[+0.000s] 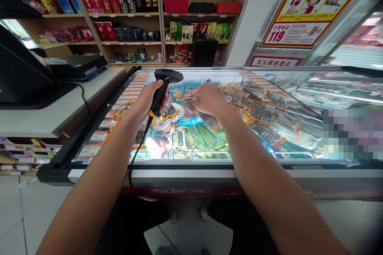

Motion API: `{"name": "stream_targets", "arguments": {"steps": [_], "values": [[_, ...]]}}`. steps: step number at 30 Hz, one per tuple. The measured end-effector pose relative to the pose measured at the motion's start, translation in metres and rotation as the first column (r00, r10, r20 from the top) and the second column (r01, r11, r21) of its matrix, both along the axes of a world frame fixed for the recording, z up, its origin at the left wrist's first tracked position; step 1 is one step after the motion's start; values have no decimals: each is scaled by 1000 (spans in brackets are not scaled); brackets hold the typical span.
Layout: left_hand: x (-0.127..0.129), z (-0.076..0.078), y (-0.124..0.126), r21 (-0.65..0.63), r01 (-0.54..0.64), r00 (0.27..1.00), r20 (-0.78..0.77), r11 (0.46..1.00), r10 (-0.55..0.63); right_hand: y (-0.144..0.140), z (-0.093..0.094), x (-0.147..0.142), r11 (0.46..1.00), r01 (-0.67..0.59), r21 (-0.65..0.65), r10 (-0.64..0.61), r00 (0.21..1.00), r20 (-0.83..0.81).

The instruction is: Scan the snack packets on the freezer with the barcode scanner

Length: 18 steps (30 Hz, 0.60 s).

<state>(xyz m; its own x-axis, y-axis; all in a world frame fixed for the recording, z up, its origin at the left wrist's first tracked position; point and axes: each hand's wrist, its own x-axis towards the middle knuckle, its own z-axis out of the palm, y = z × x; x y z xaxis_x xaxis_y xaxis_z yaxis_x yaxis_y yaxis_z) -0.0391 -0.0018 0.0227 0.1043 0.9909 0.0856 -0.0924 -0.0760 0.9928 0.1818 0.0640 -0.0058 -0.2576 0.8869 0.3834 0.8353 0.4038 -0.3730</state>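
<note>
two hands over a shop freezer, one with a scanner

the chest freezer (191, 173) fills the middle of the frame from left to right, and its glass top shows many packed frozen goods inside. behind it, in the upper left and upper middle of the frame, wooden shelves (131, 16) carry boxes and bottles. a pale counter (60, 107) stands at the left edge, with a dark device on it. a yellow and red poster (311, 4) hangs in the upper right.

the left hand (146, 101) is in the centre of the frame, a little to the left, above the freezer. its fingers are wrapped tight around the handle of a black barcode scanner (163, 87), which stands almost upright with its head pointing to the right. the black cable (136, 155) of the scanner falls from the handle down to the front edge of the freezer.

the right hand (209, 99) is just right of the scanner, near it but not touching it. it is loosely curled, knuckles up, with the fingertips down on the packets below. i cannot tell if it pinches one packet or only rests on them.
</note>
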Motion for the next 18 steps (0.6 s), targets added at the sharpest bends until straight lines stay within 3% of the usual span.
{"name": "stream_targets", "arguments": {"steps": [2, 5, 12, 18], "values": [[-1, 0, 3, 8, -43, 999, 33, 999, 42, -8, -2, -9, 997, -3, 78, -3, 997, 76], [-4, -2, 7, 21, -82, 994, 68, 996, 80, -19, -10, -31, 994, -79, 73, 71, 992, 105], [-7, -7, 12, 36, -107, 990, 101, 994, 103, -19, -29, -76, 980, -138, -143, 152, 984, 95], [-4, -7, 11, 38, -80, 994, 81, 996, 77, -6, -17, -69, 907, -126, -401, 67, 985, -160]]}}
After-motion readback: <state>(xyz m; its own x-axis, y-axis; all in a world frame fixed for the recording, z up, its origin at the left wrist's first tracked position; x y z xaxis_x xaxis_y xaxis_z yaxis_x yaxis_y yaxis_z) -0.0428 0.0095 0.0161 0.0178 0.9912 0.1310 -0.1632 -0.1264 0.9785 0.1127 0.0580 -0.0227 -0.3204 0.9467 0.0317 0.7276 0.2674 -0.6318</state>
